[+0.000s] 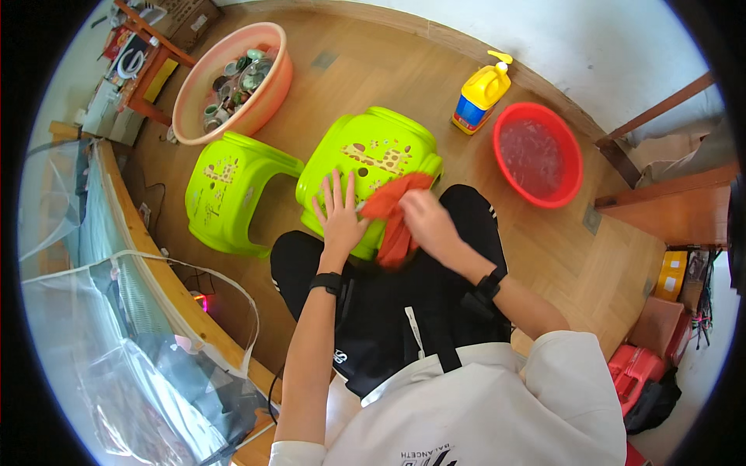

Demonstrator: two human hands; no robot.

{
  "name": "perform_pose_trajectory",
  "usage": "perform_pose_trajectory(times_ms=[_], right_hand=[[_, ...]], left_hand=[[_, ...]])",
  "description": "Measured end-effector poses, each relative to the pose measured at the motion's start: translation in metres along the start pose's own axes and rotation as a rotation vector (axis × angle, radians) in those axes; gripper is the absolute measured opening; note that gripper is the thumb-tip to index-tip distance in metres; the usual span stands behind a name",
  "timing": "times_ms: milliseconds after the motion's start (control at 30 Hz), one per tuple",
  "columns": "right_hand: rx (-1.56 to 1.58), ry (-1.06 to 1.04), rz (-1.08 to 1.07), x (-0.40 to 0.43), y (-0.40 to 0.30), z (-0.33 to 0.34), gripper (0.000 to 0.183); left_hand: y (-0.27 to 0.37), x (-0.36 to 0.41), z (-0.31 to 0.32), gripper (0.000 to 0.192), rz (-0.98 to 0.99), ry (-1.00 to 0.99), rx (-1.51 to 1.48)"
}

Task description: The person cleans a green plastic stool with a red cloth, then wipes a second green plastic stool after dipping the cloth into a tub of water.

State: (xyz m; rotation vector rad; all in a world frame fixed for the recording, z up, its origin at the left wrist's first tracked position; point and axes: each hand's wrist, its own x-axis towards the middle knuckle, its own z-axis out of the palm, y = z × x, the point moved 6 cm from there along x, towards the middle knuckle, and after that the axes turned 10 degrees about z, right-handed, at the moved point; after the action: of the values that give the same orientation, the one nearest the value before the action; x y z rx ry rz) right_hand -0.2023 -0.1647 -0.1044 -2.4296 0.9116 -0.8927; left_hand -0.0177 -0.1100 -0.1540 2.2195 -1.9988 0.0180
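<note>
A lime-green plastic stool (326, 151) with a giraffe print on its seat stands before my knees. My left hand (341, 226) rests flat on the near left part of the seat, fingers spread, holding nothing. An orange-red cloth (398, 233) is bunched in my right hand (428, 221), over the seat's near right corner; part of the cloth hangs off the edge. Left of this stool, a second green stool (213, 204) lies on its side, its giraffe-printed seat facing left.
A red basin (574, 180) of cloudy water (530, 154) stands to the right, beside a yellow pump bottle (486, 87). At upper left, a large pink basin (277, 87) holds jars and glassware. A bed frame (151, 262) with netting borders the left; a wooden piece (670, 201) juts in from the right.
</note>
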Motion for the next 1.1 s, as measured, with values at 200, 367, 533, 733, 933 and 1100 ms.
perform_pose_trajectory(times_ms=[200, 367, 533, 733, 933, 1100], right_hand=[[-0.024, 0.236, 0.284, 0.044, 0.075, -0.01, 0.02], [-0.042, 0.197, 0.242, 0.028, 0.044, -0.006, 0.021], [0.022, 0.106, 0.167, -0.008, -0.008, 0.008, 0.023], [0.099, -0.127, -0.011, -0.021, -0.052, 0.027, 0.025], [-0.042, -0.123, -0.101, -0.004, -0.006, 0.005, 0.024], [-0.023, 0.171, 0.172, 0.04, 0.051, -0.013, 0.015]], left_hand=[[0.004, 0.004, -0.003, 0.092, -0.051, 0.022, -0.076], [0.001, 0.0, -0.004, 0.093, -0.064, 0.025, -0.07], [0.003, 0.002, -0.003, 0.092, -0.062, 0.021, -0.045], [-0.002, -0.001, 0.004, 0.09, -0.018, 0.001, 0.018], [0.009, 0.006, -0.002, 0.089, -0.032, -0.093, -0.061], [0.005, 0.003, -0.005, 0.093, -0.053, 0.049, -0.063]])
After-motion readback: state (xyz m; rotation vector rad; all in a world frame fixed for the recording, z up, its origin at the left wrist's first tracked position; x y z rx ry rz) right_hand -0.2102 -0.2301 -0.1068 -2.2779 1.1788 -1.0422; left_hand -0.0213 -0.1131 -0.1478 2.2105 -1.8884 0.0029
